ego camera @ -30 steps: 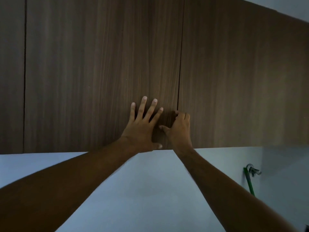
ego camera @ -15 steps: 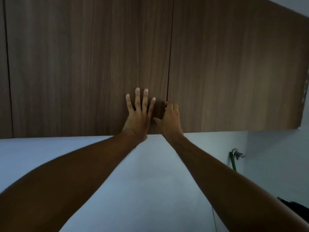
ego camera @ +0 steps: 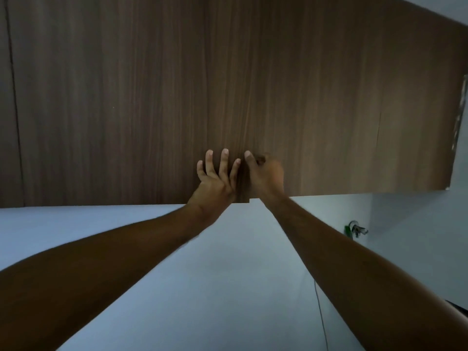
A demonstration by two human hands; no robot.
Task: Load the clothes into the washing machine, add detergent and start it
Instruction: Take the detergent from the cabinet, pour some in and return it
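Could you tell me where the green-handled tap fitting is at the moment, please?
In the head view, the green tap fitting sits on the pale wall at the right, below the wooden cabinet and just right of the right forearm.

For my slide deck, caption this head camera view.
Left hand flat against wooden wall cabinet, right hand curled at the door edge.

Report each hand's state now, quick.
Left hand: open, fingers spread against the cabinet door.
Right hand: fingers curled at the door's edge; whether it has a grip cannot be told.
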